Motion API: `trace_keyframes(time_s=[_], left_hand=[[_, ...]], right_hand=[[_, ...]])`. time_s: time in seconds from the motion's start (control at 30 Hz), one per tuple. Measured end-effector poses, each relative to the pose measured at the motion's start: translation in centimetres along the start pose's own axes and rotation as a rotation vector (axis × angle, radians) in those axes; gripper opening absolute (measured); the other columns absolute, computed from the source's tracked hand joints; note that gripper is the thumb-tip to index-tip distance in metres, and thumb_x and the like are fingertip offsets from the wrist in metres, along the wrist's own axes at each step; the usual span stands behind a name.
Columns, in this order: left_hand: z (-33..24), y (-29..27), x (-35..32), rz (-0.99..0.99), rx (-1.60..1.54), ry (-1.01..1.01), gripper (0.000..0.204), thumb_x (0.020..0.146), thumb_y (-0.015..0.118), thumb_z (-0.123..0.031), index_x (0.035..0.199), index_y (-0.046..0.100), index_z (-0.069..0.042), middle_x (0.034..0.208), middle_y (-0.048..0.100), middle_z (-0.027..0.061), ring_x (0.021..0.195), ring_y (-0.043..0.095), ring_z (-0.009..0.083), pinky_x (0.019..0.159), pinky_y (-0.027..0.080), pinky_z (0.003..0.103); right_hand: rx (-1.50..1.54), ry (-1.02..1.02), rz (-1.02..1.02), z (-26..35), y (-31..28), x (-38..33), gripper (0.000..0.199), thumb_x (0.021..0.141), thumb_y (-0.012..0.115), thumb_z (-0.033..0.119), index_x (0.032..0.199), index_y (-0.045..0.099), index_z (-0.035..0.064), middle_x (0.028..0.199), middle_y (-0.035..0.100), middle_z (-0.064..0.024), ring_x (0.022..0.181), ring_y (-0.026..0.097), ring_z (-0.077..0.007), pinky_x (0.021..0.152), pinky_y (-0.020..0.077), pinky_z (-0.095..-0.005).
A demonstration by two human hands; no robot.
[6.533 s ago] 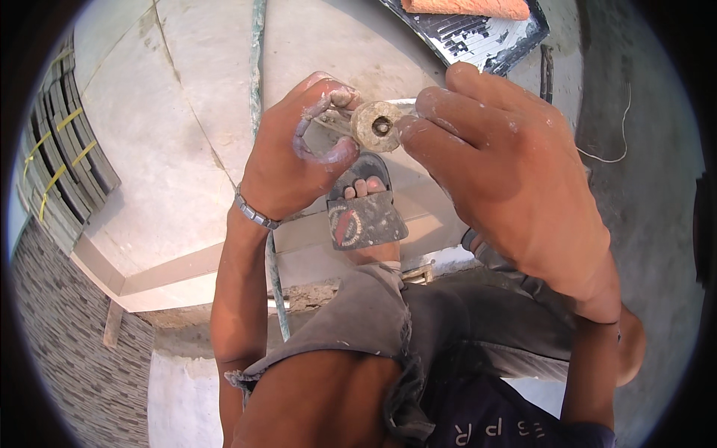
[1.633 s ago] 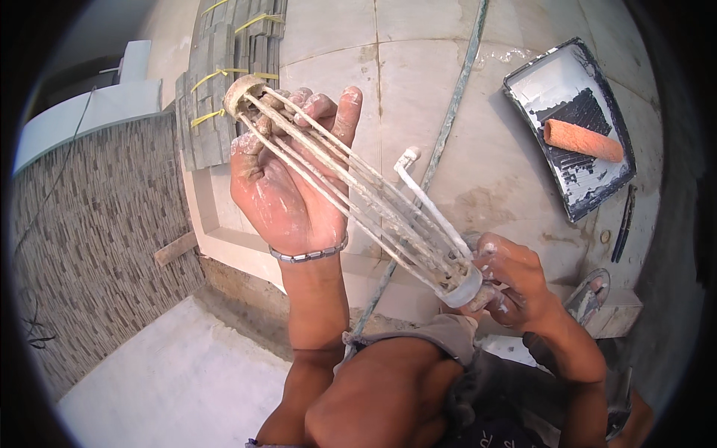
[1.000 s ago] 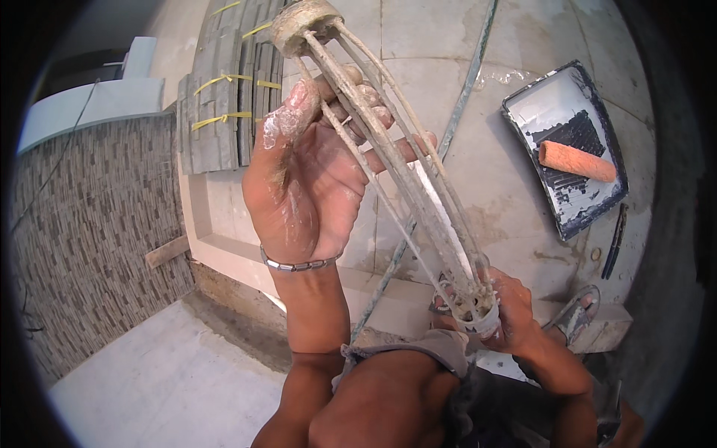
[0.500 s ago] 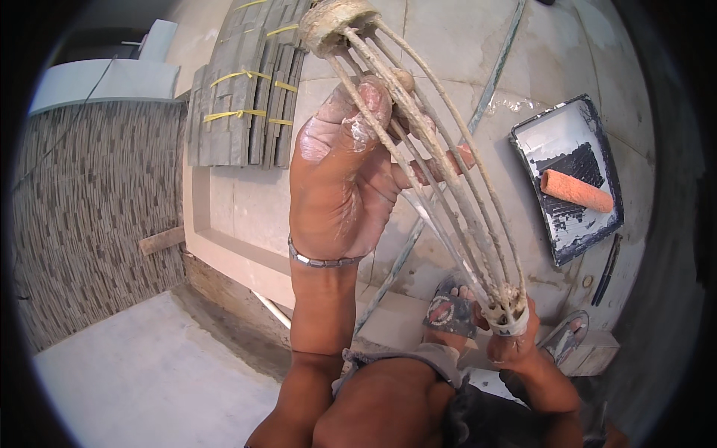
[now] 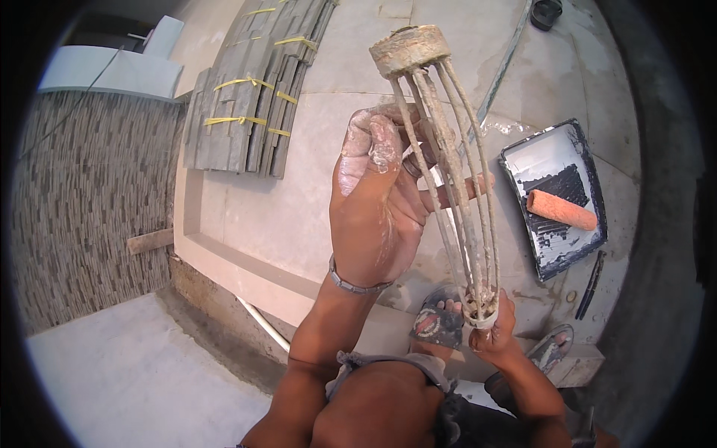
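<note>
In front of me stands a paint roller's wire cage frame [image 5: 455, 160], its long rods and round end caps crusted with pale dried paint. It is tilted slightly, one cap up and away from me. My left hand [image 5: 385, 179], smeared with white, is curled at the rods near the upper cap, with a finger showing behind them on the far side. My right hand [image 5: 497, 332] is wrapped around the lower end by the other cap; some of its fingers are hidden. An orange roller sleeve [image 5: 562, 210] lies in a black paint tray [image 5: 528, 243] on the floor to the right.
Grey stone strips [image 5: 235, 127] bundled with yellow straps lie at the upper left. A raised ledge [image 5: 239, 261] edges the tiled floor. A white pipe [image 5: 261, 325] sticks out near it. My sandalled foot [image 5: 439, 321] is just below the frame. A dark strip [image 5: 590, 285] lies beside the tray.
The frame's upper cap has swung right and down, so the frame stands more upright. My left hand has moved right with it; my right hand has shifted slightly left.
</note>
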State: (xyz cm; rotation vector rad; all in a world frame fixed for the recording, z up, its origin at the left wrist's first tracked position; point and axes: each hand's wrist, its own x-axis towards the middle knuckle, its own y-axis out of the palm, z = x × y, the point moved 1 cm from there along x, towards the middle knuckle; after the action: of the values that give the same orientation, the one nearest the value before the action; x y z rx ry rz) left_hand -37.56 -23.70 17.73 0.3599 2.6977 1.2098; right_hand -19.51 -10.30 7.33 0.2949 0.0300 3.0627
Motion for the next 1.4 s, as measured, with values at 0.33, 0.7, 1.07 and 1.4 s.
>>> trace_keyframes(time_s=[0.33, 0.7, 1.07, 1.4], left_hand=[[2.6, 0.1, -1.7, -0.068, 0.422, 0.079, 0.043, 0.099, 0.066, -0.010, 0.132, 0.043, 0.003, 0.116, 0.060, 0.0153, 0.096, 0.067, 0.0185, 0.070, 0.065, 0.036], [2.6, -5.5, -5.8, 0.073, 0.593, -0.130, 0.057, 0.091, 0.070, -0.003, 0.138, 0.038, 0.002, 0.127, 0.058, 0.0166, 0.120, 0.060, 0.0208, 0.103, 0.052, 0.035], [3.2, -9.3, -9.8, 0.368, 1.175, -0.184, 0.045, 0.078, 0.059, 0.014, 0.122, 0.056, 0.006, 0.121, 0.062, 0.0203, 0.114, 0.064, 0.0292, 0.102, 0.048, 0.035], [12.6, -15.8, -9.2, 0.202, 1.260, 0.013, 0.051, 0.072, 0.054, 0.011, 0.122, 0.056, 0.004, 0.112, 0.060, 0.0223, 0.106, 0.062, 0.0447, 0.096, 0.050, 0.042]], right_hand=[[-0.315, -0.065, 0.210, -2.8, -0.1, -0.3, 0.042, 0.073, 0.079, 0.002, 0.110, 0.060, -0.0045, 0.097, 0.059, -0.0201, 0.082, 0.062, -0.0408, 0.069, 0.0517, -0.0458], [-0.374, 0.081, 0.447, -6.7, 0.7, -0.9, 0.044, 0.084, 0.075, 0.011, 0.122, 0.057, -0.0005, 0.112, 0.056, -0.0213, 0.099, 0.062, -0.0436, 0.081, 0.0540, -0.0480], [-0.478, 0.231, 0.632, -12.7, 1.0, -0.5, 0.032, 0.098, 0.062, 0.026, 0.123, 0.056, 0.0075, 0.119, 0.057, -0.0181, 0.114, 0.059, -0.0382, 0.089, 0.0533, -0.0493], [-0.750, 0.200, 0.780, -21.9, -2.8, 2.6, 0.036, 0.099, 0.059, 0.023, 0.132, 0.054, 0.0116, 0.127, 0.058, -0.0145, 0.118, 0.059, -0.0357, 0.096, 0.0520, -0.0489]])
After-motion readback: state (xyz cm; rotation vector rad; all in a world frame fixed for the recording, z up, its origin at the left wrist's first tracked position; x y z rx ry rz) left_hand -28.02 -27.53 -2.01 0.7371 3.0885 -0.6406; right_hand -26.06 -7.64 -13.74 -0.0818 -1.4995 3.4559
